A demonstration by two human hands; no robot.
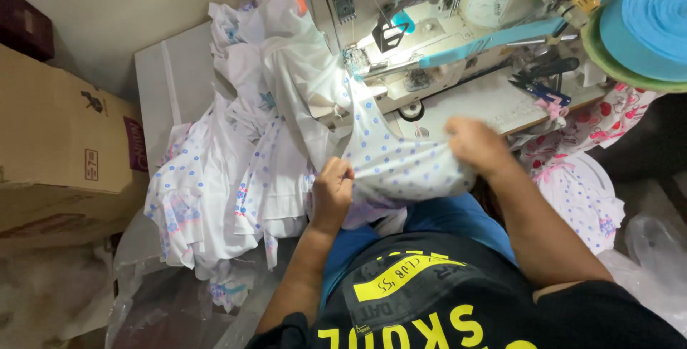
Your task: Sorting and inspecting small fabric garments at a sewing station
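Fabric fills the middle of the head view: we hold a white garment with blue dots (401, 166) stretched between our two hands, just in front of the sewing machine (429, 27). Our left hand (333, 191) has its grip closed in a fist on the garment's near left edge, and our right hand (476, 145) has its grip closed over the bunched right edge, knuckles up. The garment's long axis runs from its upper end, under the machine's presser foot (354, 59), down and to the right toward our lap; the stretch between the hands lies roughly side to side.

Room to move is tight. To the left, a heap of white printed garments (229, 177) spills off the pale counter (164, 84) and touches the piece we hold. A cardboard box (64, 141) stands further left, well apart. To the right, scissors (540, 80) lie on the counter near the machine, a roll of blue tape (651, 20) sits at the upper right corner, and more dotted cloth (583, 191) hangs beside our right forearm. Clear plastic bags (164, 299) crowd the lower left.
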